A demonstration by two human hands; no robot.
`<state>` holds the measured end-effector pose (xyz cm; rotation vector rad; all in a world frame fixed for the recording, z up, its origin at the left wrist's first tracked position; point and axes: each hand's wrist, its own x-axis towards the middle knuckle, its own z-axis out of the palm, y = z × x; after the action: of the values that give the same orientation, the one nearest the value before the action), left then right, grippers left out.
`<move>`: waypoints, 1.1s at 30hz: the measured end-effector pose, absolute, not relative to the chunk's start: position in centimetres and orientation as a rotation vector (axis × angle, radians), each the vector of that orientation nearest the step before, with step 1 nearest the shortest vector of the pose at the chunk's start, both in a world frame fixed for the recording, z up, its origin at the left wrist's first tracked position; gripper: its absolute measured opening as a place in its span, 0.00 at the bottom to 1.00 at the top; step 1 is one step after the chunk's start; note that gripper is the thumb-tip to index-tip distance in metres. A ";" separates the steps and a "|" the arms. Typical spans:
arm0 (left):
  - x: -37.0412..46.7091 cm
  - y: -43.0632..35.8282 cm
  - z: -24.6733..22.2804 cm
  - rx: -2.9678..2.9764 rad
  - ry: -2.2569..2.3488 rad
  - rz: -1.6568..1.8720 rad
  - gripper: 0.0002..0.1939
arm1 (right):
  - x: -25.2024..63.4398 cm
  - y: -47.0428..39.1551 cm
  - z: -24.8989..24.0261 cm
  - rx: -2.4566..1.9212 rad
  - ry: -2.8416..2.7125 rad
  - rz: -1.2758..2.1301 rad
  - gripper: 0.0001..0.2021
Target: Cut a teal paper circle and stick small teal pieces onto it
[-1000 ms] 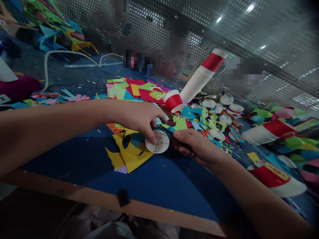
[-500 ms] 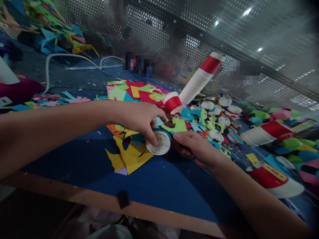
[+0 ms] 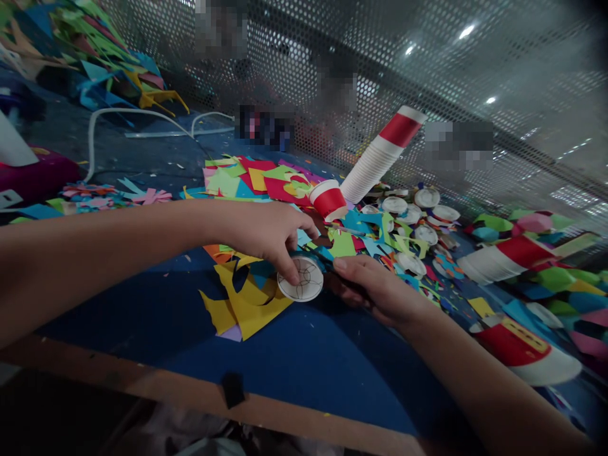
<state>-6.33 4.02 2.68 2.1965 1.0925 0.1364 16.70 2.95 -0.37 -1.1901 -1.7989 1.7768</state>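
Holding on both sides, head view: left hand (image 3: 273, 237) has its thumb flat on the face of a white disc (image 3: 306, 288) with curved lines drawn on it; other fingers bent behind, their contact partly hidden. Right hand (image 3: 368, 282) closed around a dark tool (image 3: 323, 254), mostly covered by the fingers, its front end at the disc's far rim. Disc sits between the hands, overlapping the edge of yellow paper scraps (image 3: 259, 311) on the blue table (image 3: 294, 367); can't tell if it touches the tabletop. Beyond the hands: red-and-white cup (image 3: 329, 200) tipped over on colored scraps, leaning cup stack (image 3: 375, 164) just behind it. Pile of round white pieces (image 3: 427, 197) right of that. Perforated panel (image 3: 294, 63) behind everything.
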 end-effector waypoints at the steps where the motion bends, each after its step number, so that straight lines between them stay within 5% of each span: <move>1: -6.3 4.1 2.7 2.198 1.089 0.139 0.45 | 16.7 2.9 -0.4 -1.202 -1.790 1.773 0.27; 21: -6.7 4.3 2.8 2.166 1.099 0.009 0.56 | 19.9 4.2 1.8 -1.099 -1.585 1.715 0.26; 33: -6.1 4.1 2.7 2.322 1.106 0.131 0.27 | 16.9 3.3 0.6 -1.120 -1.570 1.303 0.24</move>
<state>-6.06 4.05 2.67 2.3219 1.1056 0.1306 16.91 3.27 0.62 -1.1195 -1.5703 1.3026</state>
